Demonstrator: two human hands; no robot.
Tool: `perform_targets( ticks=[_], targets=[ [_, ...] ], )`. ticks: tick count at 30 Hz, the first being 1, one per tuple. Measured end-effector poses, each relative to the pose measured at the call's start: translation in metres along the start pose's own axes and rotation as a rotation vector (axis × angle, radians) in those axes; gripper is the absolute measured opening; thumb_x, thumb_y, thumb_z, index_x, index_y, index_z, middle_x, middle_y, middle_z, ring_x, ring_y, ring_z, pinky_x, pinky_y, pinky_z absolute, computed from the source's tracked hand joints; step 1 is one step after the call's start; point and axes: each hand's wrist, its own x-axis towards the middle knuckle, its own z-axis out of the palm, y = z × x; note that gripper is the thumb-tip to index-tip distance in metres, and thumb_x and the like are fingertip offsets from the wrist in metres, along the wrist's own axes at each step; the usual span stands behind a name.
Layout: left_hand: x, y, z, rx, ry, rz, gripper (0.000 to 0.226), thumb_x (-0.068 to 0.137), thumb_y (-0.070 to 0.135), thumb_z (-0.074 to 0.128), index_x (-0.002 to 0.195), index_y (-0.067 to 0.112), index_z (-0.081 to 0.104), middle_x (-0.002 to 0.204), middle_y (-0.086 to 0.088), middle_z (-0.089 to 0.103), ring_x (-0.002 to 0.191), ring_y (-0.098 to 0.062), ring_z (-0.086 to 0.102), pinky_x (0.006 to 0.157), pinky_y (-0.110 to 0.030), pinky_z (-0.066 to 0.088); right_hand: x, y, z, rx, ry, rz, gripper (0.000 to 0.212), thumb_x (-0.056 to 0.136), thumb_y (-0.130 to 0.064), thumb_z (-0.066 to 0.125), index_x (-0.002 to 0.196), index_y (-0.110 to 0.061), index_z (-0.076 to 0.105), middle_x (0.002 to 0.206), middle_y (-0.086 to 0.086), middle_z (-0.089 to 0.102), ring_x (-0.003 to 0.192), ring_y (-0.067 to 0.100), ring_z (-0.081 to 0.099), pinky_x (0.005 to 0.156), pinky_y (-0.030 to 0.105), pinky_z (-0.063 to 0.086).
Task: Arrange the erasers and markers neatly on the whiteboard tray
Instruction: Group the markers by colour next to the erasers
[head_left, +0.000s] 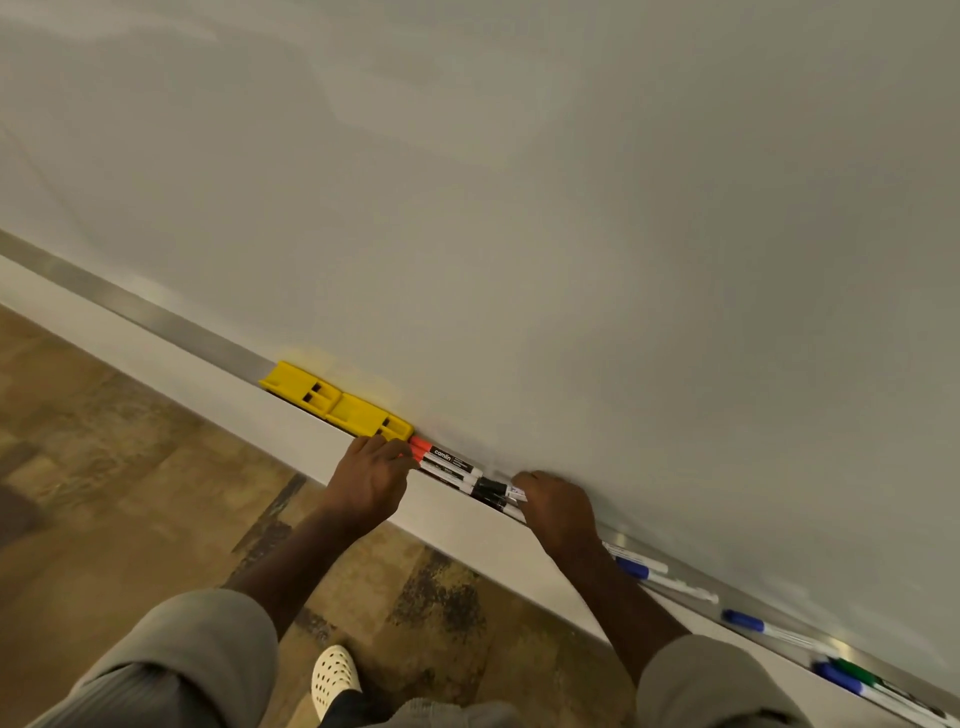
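Observation:
Two yellow erasers lie end to end on the metal whiteboard tray. Right of them a bundle of red and black markers lies along the tray. My left hand curls over the bundle's red-capped end, touching the nearer eraser. My right hand closes over the bundle's other end by the black caps. Further right, blue-capped markers lie loose, with one more blue marker and a blue and green pair at the far right.
The white board fills the upper view. A white ledge fronts the tray. Below are a mottled brown floor, my grey sleeves and a white perforated shoe.

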Motion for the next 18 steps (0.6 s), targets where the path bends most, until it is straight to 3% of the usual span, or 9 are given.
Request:
perform_targets(
  ticks=[4,8,13,18],
  targets=[
    [0.011,0.002,0.002,-0.018,-0.010,0.027,0.024,0.077,0.006,0.058,0.092,0.017,0.074,0.096,-0.002,0.071,0.078,-0.027,0.061,0.069,-0.036,0.046,-0.018,0.005,-0.001,0.212,0.102,0.103,0.029,0.090,-0.057,0.048,0.106,-0.033,0.050,0.086,-0.013,0.065,0.073,0.008,0.063,0.057,0.021,0.045],
    [0.023,0.004,0.005,-0.040,-0.057,0.054,0.022,0.078,0.008,0.059,0.090,0.018,0.073,0.089,-0.002,0.069,0.076,-0.028,0.062,0.065,-0.036,0.048,-0.033,0.009,0.000,0.207,0.086,0.111,0.020,0.092,-0.032,0.046,0.111,-0.029,0.042,0.092,-0.005,0.064,0.078,0.015,0.063,0.063,0.030,0.055],
    [0.040,0.009,0.003,-0.104,-0.091,0.111,0.014,0.074,0.004,0.066,0.080,0.016,0.069,0.073,-0.004,0.065,0.066,-0.029,0.060,0.056,-0.031,0.042,-0.027,0.013,0.004,0.018,0.035,0.014,0.042,0.084,-0.015,0.060,0.126,-0.017,0.055,0.113,0.004,0.065,0.099,0.023,0.062,0.085,0.035,0.053],
    [0.048,0.006,0.003,-0.140,-0.111,0.161,0.014,0.073,0.004,0.070,0.082,0.015,0.070,0.072,-0.003,0.065,0.063,-0.028,0.059,0.051,-0.030,0.044,-0.023,0.003,0.006,-0.110,0.076,-0.017,0.056,0.069,-0.001,0.077,0.122,-0.016,0.063,0.105,0.003,0.069,0.092,0.022,0.067,0.080,0.031,0.057]
  ],
)
